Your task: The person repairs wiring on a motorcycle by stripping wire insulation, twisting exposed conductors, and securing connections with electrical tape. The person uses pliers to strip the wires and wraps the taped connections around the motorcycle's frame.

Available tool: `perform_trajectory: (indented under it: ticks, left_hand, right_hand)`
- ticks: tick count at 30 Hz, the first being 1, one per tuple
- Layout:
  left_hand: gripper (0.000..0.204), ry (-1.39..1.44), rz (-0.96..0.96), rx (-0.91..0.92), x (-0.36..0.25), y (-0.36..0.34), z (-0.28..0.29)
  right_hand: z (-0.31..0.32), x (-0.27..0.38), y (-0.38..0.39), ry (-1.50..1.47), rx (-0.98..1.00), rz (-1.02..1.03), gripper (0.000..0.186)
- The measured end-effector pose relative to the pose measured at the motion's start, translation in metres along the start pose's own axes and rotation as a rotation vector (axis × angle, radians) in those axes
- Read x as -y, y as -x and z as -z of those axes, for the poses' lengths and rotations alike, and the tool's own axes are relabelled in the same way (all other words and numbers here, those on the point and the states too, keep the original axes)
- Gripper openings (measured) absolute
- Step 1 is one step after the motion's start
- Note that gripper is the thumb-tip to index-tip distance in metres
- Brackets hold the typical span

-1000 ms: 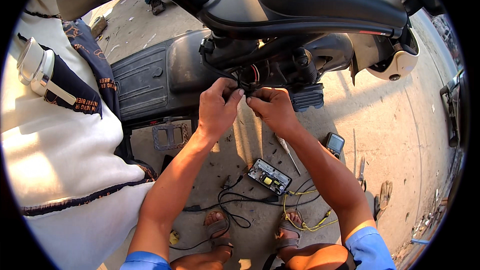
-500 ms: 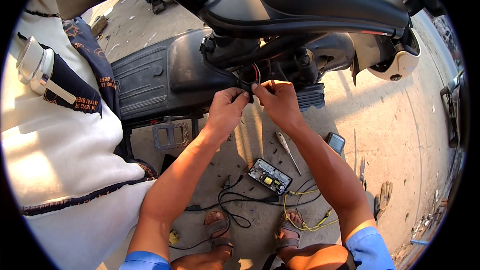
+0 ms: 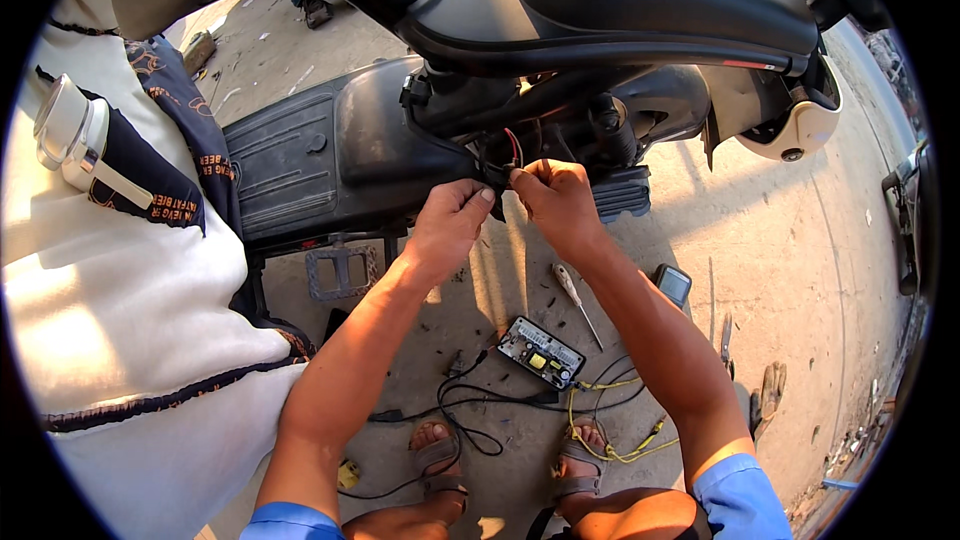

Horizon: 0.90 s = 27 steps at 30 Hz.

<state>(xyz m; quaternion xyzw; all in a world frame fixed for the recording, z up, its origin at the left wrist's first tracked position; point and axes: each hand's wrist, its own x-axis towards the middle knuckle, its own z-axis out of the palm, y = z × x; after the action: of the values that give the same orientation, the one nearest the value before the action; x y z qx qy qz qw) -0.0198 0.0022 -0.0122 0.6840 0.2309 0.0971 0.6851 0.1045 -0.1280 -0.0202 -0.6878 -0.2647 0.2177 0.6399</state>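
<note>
At the side of a black electric scooter [image 3: 385, 135], below its seat [image 3: 640, 0], both my hands work close together. Thin red and white wires [image 3: 515, 145] come down from the opening in the body to the fingertips of my right hand [image 3: 555, 202], whose thumb and forefinger pinch them. Just to the left, my left hand [image 3: 448, 228] has its thumb and forefinger bent together at a dark piece by the wires. What exactly the left fingers hold is too small and dark to make out.
On the ground lie a screwdriver [image 3: 575, 302], an exposed circuit board in a case [image 3: 540, 352], black cables [image 3: 470, 401], a yellow cord [image 3: 622, 457], a grey meter [image 3: 672, 285], pliers [image 3: 725, 338] and gloves [image 3: 769, 392]. White fabric [image 3: 130, 280] hangs at left. A helmet [image 3: 812, 125] hangs at right.
My fingers have shifted slightly at the wires; the left thumb has tilted a little, and the right thumb tip sits slightly farther right. The scooter and the things on the ground are unmoved.
</note>
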Motion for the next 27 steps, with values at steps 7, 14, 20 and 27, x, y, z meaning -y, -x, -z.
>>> perform_trajectory:
  ticks: [7, 14, 20, 27]
  left_hand:
    - [0.031, 0.438, 0.209, 0.111, -0.027, -0.002, 0.003]
    - [0.03, 0.684, 0.238, 0.02, -0.017, -0.003, -0.01]
    - [0.025, 0.647, 0.143, -0.024, -0.016, 0.006, -0.018]
    - [0.021, 0.078, -0.359, -0.172, 0.009, 0.0, -0.014]
  right_hand:
    - [0.0, -0.002, 0.001, 0.068, -0.031, 0.044, 0.024]
    - [-0.003, 0.004, 0.007, -0.137, 0.009, 0.001, 0.027]
    - [-0.004, 0.003, 0.01, -0.327, 0.036, -0.075, 0.024]
    - [-0.004, 0.01, 0.012, -0.359, 0.039, -0.12, 0.023]
